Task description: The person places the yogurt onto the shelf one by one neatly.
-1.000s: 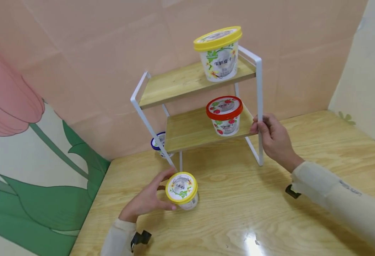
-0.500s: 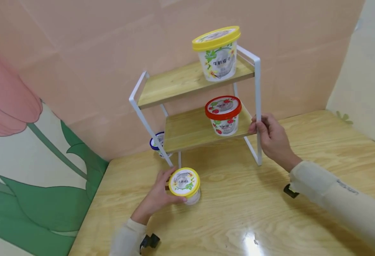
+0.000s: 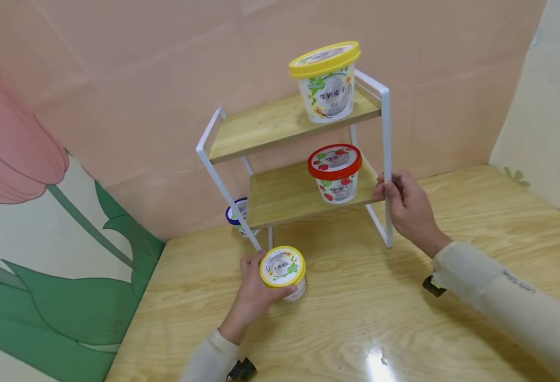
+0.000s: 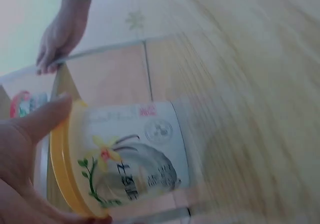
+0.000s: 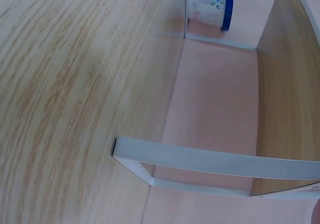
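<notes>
My left hand (image 3: 253,293) grips a white ice cream tub with a yellow lid (image 3: 282,267), thumb on the near side and fingers round the far left side of the lid. In the left wrist view the tub (image 4: 135,154) shows a vanilla flower print. It is low over the table, by the front left leg of a two-tier shelf; I cannot tell whether its base touches the wood. My right hand (image 3: 410,211) holds the white front right leg (image 3: 387,143) of the shelf, near the lower board (image 3: 280,193). Only a fingertip of it shows in the right wrist view.
Another yellow-lidded tub (image 3: 330,87) stands on the upper board (image 3: 261,124). A red-lidded tub (image 3: 335,178) stands on the lower board. Behind the left legs is a blue-lidded tub (image 3: 234,215). A pink wall covering (image 3: 165,106) closes the back of the wooden table (image 3: 356,297).
The left hand has closed in on the yellow-lidded tub, and the tub has moved right and slightly toward the shelf. My right hand keeps its hold on the leg.
</notes>
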{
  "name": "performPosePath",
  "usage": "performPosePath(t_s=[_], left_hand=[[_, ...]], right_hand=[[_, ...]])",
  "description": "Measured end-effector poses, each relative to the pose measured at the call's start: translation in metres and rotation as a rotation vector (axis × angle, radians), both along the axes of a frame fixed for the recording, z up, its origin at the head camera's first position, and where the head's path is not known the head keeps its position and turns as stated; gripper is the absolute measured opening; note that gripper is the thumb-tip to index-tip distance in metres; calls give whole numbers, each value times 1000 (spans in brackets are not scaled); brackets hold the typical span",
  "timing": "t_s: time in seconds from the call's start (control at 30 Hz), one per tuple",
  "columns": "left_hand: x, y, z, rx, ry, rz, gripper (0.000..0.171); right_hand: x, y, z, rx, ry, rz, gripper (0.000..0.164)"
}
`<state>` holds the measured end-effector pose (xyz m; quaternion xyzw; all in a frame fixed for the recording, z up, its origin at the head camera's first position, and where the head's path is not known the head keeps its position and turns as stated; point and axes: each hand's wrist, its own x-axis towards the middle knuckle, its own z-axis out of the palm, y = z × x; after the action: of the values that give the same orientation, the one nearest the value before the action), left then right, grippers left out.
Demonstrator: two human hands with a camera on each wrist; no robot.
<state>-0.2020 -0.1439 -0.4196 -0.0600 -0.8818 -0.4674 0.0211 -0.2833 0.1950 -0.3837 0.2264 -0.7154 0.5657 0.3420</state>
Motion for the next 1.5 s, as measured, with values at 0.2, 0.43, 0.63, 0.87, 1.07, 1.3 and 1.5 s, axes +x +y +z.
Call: performPosePath(t_s=[0.2, 0.43, 0.63, 0.87, 1.07, 1.3, 1.5], left_hand=[[5, 8, 4, -136, 80, 85, 102], [6, 10, 3, -274, 155, 154, 103], [9, 12, 1, -384, 230, 219, 104], [5, 3, 4, -223, 80, 80, 111], [-10, -20, 14, -75, -93, -225, 119], [-25, -35, 23, -81, -95, -419, 116], [-26, -34, 21, -108, -22, -388, 109]], right_hand=[[1, -2, 1, -15, -22, 5, 17], [0, -2, 1, -19, -16, 17, 17], [2, -3, 2, -28, -20, 9, 18], [4, -2, 1, -32, -33, 0, 18], [3, -2, 1, -32, -36, -10, 20], [2, -1, -1, -26, -19, -16, 19], [1, -2, 0, -24, -18, -16, 18]])
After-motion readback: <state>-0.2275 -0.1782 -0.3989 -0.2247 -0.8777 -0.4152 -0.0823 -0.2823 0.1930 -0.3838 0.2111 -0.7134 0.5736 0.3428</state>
